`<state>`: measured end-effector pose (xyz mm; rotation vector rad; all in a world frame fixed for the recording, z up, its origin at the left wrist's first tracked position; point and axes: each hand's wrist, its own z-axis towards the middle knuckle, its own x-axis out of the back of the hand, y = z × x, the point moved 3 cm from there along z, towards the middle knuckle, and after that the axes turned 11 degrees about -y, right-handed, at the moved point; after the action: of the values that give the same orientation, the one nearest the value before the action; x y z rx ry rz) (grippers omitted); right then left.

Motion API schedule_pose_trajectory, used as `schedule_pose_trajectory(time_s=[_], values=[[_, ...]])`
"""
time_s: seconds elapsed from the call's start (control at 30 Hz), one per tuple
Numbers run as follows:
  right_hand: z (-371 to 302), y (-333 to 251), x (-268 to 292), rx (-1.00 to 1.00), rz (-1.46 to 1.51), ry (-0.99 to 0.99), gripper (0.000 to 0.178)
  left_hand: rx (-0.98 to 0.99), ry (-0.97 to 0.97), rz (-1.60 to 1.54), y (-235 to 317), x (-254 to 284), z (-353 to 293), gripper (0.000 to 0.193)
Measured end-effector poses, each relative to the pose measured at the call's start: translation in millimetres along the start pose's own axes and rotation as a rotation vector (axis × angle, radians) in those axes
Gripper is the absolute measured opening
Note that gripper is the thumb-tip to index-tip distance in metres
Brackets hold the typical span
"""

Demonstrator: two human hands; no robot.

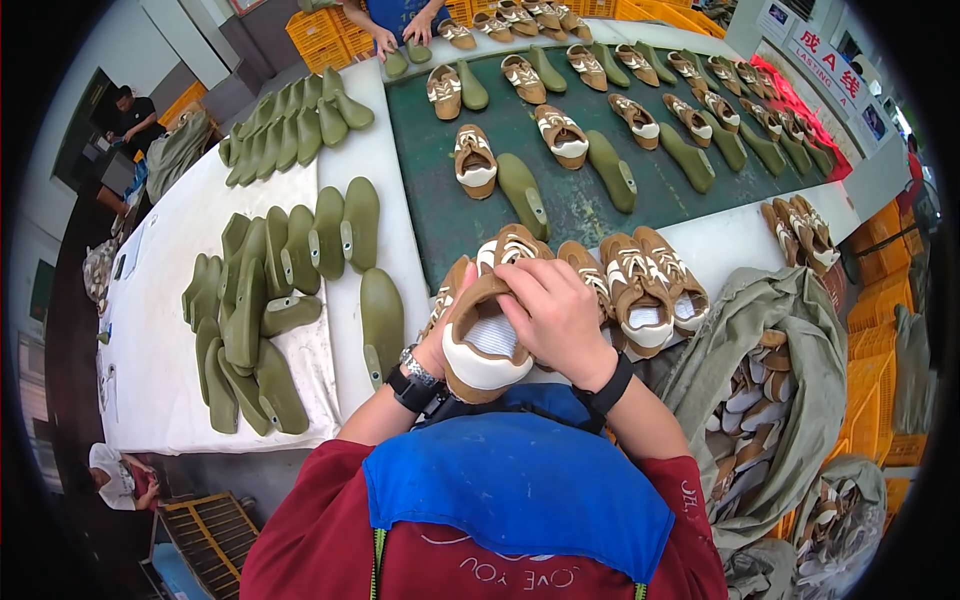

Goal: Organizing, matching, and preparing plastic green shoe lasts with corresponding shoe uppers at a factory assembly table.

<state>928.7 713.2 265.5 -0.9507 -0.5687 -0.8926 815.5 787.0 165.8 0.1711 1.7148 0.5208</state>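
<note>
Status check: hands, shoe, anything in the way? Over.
Left hand and right hand both on brown-and-white shoe. Heel toward camera. Other shoes close by, right and beyond; nothing seen blocking either hand.

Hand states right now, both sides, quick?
Left hand: closed, holding the brown-and-white shoe by its left side; fingers mostly hidden.
Right hand: closed, holding the same shoe, grip at its opening's right edge.
</note>
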Motion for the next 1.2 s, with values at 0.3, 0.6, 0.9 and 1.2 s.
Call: schedule_pose_trajectory(time_s=[0.3, 0.6, 0.9, 1.2], values=[[-2.3, 1.8, -0.8, -0.042, 0.094, 0.063, 0.027, -0.008, 0.05, 0.139, -0.1, -6.0, -1.6, 0.061], [-25.8, -6.7, 8.3, -0.069, 0.25, -0.029, 0.029, -0.276, 0.186, 0.303, 17.5, 5.4, -8.8, 0.055], [-64.4, 56.0, -32.6, -0.628, 1.199, -0.197, 0.013, -0.249, 0.343, 0.668, 41.4, 12.9, -41.2, 0.05], [-81.8, 96.0, -20.0, -0.73, 1.631, 0.209, 0.037, 0.437, 1.215, 2.084, 52.4, 84.4, -162.8, 0.054]])
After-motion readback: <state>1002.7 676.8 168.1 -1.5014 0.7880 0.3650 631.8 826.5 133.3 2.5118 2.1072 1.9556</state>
